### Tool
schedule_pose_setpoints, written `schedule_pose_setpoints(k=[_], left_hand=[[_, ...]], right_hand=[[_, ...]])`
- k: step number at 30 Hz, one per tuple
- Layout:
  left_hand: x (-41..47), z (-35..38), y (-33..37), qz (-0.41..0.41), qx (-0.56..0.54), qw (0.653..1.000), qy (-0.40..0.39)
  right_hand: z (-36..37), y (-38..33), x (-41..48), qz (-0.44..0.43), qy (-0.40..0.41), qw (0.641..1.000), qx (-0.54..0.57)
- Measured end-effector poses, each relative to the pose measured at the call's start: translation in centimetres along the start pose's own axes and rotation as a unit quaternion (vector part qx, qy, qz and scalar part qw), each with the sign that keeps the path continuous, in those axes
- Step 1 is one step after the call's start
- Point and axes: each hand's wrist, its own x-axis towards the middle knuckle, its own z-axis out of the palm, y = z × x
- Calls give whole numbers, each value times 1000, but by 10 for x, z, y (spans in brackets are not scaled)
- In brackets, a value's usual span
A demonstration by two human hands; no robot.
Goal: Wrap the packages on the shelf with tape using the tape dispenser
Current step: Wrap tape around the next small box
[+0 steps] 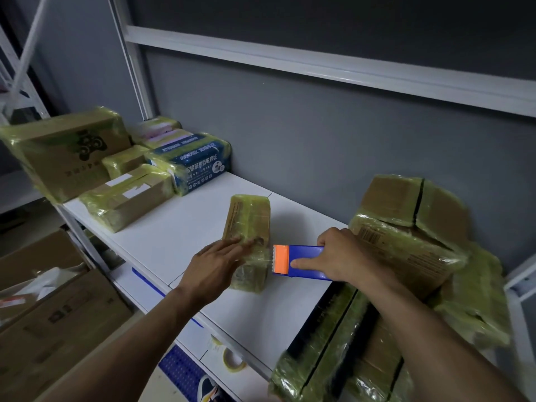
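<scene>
Spanning the view from upper left to lower right, a white shelf [179, 236] is seen against a grey wall [319, 140]. At its right end a pile of packages [406, 256] is stacked, all covered in yellowish-green tape film, some overhanging the front edge. Below the shelf at lower left, plain brown cartons [58, 314] are seen on the floor. At the shelf's left end a big box [66, 152] with a dark printed logo is propped tilted, taped over. Just right of it a blue-printed pack [197, 163] is set by the wall, taped too. In front of these a long box [127, 195] with white labels is laid near the front edge, also taped.

Mid-shelf, well apart from both groups, one narrow package [249, 227] is laid lengthwise, pointing away from the camera, wrapped in the same film. The left hand [220, 256] is laid flat on the near top of that package, fingers straight and together, nothing gripped. The right hand [345, 256] is wrapped round a blue tape dispenser [301, 261], fingers curled over the top, thumb laid along the near side. The dispenser's orange toothed end is held just beside the package's right side, low down; whether it touches cannot be told, the spot is blurred. On a lower level under the shelf edge a tape roll [232, 359] is seen.
</scene>
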Motion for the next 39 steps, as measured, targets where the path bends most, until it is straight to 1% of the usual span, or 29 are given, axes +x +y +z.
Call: schedule_pose_setpoints(k=[3,7,11,14,16,18,20,26,28,30,32,35,37,39], left_hand=[[-1,3,7,12,45,998,-34],[-1,2,15,-8,59,998,-38],[18,-6,27,-48,73,996,-15],[28,-7,35,-60,65,996,-29],[25,-6,38,-52,72,996,-2],[19,-6,37,-23,75,997,20],[16,-8,33,-9,62,998,23],[12,-11,17,-18,-6,1000,17],[9,-12,9,-35,-36,999,5],[6,-15,-1,-58,-66,996,11],[4,-13,-9,-46,-87,995,10],[3,-9,-8,-28,-108,994,5],[3,-7,-5,-27,-108,994,15],[2,-8,-5,1,-95,995,19]], right_hand=[[1,-2,2,2,-4,1000,-15],[2,-5,4,-1,-9,1000,-21],[6,-10,5,0,-17,1000,-10],[8,-10,6,3,-12,1000,-11],[8,-8,6,4,-6,1000,-13],[9,-8,6,5,-4,1000,-12],[10,-8,5,5,-6,1000,-8],[8,-7,3,-6,-6,1000,18],[5,-3,2,-10,1,1000,20],[-1,5,1,-8,13,999,30],[-6,12,-1,-5,22,999,35],[-7,15,-4,-7,25,1000,10],[-6,15,-5,-5,19,1000,1],[-4,15,-4,2,14,1000,-3]])
